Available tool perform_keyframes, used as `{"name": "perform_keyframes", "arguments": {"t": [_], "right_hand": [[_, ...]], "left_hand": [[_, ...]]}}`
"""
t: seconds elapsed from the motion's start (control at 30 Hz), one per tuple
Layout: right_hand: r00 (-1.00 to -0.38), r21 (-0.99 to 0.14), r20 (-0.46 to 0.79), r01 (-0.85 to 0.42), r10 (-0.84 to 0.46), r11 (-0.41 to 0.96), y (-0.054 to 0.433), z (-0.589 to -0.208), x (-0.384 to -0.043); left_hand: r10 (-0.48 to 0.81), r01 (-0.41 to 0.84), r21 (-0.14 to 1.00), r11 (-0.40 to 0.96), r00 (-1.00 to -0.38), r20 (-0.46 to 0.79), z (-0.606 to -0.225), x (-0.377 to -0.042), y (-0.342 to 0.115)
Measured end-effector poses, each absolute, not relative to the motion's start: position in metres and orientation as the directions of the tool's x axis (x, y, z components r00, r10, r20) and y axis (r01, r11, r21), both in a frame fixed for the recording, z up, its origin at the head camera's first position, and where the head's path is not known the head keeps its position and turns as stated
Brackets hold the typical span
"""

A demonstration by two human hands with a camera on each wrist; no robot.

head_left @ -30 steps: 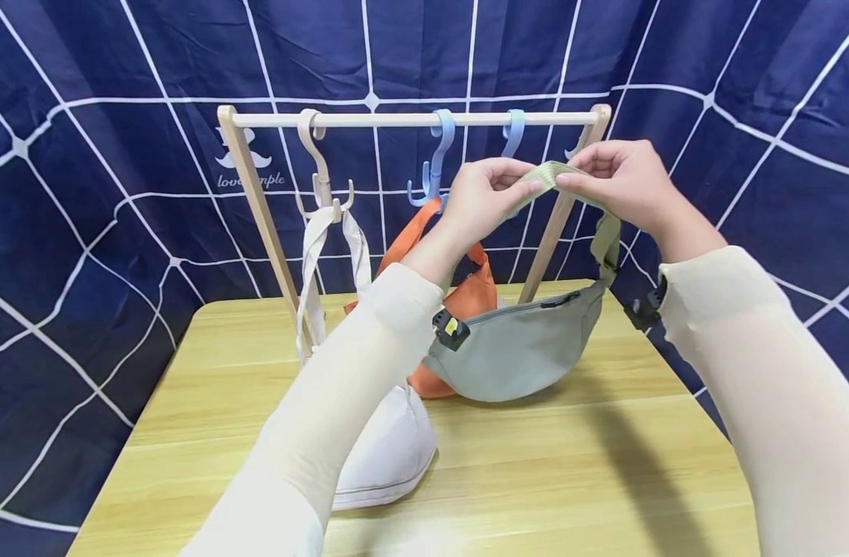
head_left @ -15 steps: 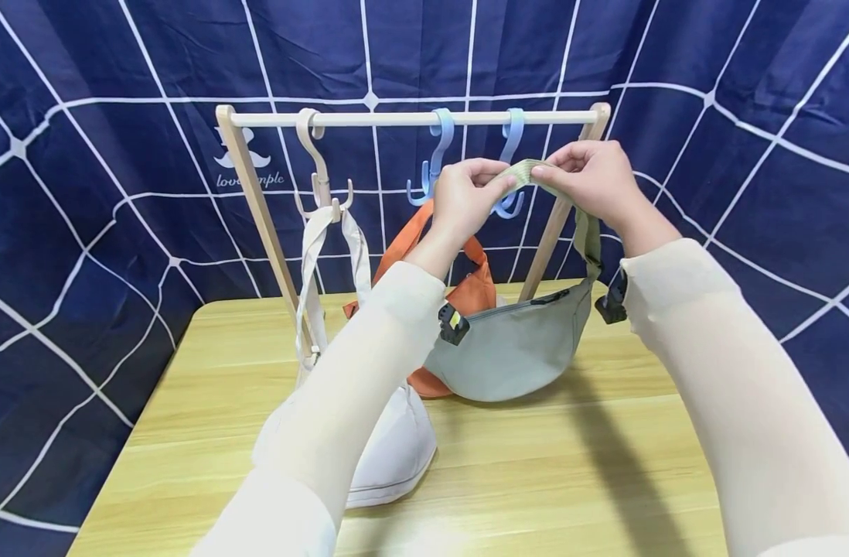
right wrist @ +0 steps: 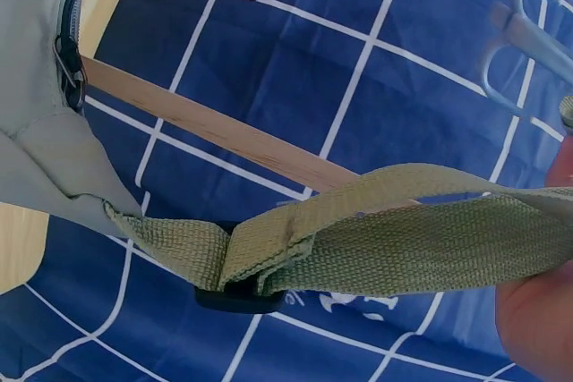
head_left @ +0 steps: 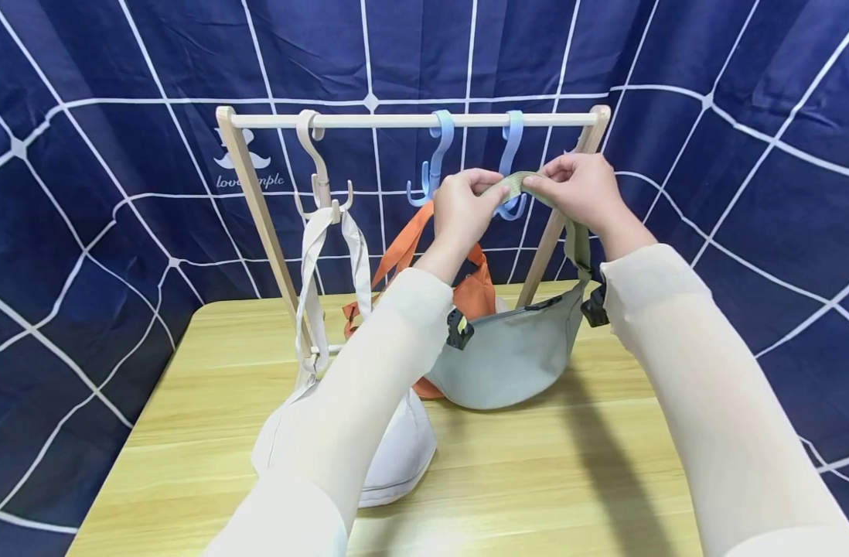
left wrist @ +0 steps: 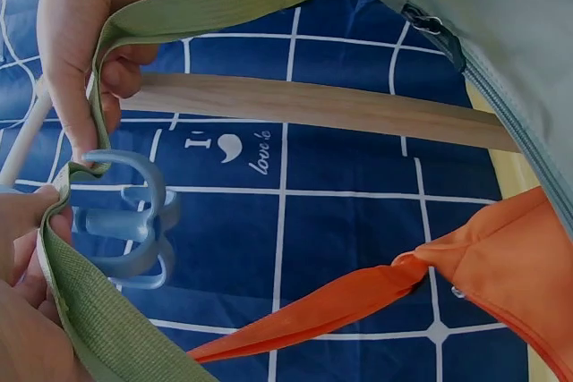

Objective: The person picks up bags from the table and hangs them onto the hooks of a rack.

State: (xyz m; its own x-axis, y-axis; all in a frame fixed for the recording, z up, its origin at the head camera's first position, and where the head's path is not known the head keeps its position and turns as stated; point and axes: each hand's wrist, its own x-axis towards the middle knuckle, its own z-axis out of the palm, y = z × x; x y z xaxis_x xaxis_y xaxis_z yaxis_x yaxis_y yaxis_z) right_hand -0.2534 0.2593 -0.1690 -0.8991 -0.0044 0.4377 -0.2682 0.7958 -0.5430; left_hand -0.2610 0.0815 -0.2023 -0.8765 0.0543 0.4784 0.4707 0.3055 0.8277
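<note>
A grey-green waist bag point(head_left: 508, 360) with a zip hangs below its olive webbing strap point(head_left: 515, 184); I cannot tell whether its base touches the table. My left hand point(head_left: 462, 213) pinches the strap between thumb and fingers. A short span away along the strap, my right hand point(head_left: 583, 189) pinches it too. Right behind that raised span is the right blue hook hanger point(head_left: 512, 143); in the left wrist view its prongs point(left wrist: 148, 221) lie beside the strap. A black slider buckle point(right wrist: 237, 297) joins strap and bag in the right wrist view.
A wooden rack's white bar point(head_left: 376, 121) carries the hangers. An orange bag point(head_left: 475, 294) hangs from the other blue hanger point(head_left: 440, 155), partly behind the waist bag. A white bag point(head_left: 400, 452) hangs by its strap from a beige hanger point(head_left: 318, 166), partly covered by my left arm.
Both hands have moved left and slightly down with the strap, toward the right blue hanger. The waist bag has shifted slightly left with them.
</note>
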Motion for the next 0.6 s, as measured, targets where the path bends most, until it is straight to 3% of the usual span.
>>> {"name": "perform_keyframes", "arguments": {"t": [0.33,0.6], "right_hand": [[-0.897,-0.546,0.441,-0.288,-0.023,0.787,0.26,-0.181,-0.254],[-0.901,-0.523,0.431,-0.289,-0.043,0.802,0.263,-0.191,-0.254]], "left_hand": [[0.049,0.505,0.731,0.459,-0.836,0.547,-0.209,-0.26,0.082],[0.051,0.482,0.754,0.446,-0.855,0.517,-0.221,-0.259,0.081]]}}
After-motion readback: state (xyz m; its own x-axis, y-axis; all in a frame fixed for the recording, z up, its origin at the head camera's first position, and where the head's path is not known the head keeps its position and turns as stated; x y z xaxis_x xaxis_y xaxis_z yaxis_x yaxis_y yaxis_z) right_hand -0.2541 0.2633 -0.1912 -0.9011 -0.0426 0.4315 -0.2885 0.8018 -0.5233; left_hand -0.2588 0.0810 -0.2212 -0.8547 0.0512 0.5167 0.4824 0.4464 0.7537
